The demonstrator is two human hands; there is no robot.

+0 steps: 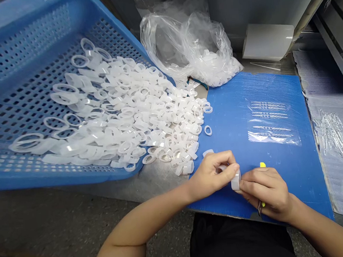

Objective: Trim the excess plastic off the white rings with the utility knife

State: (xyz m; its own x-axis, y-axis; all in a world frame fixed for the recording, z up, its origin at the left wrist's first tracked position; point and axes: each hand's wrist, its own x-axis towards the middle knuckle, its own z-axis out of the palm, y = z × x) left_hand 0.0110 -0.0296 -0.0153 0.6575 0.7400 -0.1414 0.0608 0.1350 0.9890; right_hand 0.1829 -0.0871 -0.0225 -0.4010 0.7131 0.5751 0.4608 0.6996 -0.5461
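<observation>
Forearms (143, 228) come in from the bottom of the head view. Left hand (210, 176) and right hand (265, 194) are together, both clamped by the fingertips on a translucent white plastic ring (236, 180), held edge-on just above a blue corrugated plastic board (304, 154). Fingertip grip only; ring's far side partly hidden. Yellow item (262, 164) mostly hidden behind right hand. Loose ring (208, 130) lies just beside heap of similar rings (146, 106), spilling from blue perforated crate (123, 34).
</observation>
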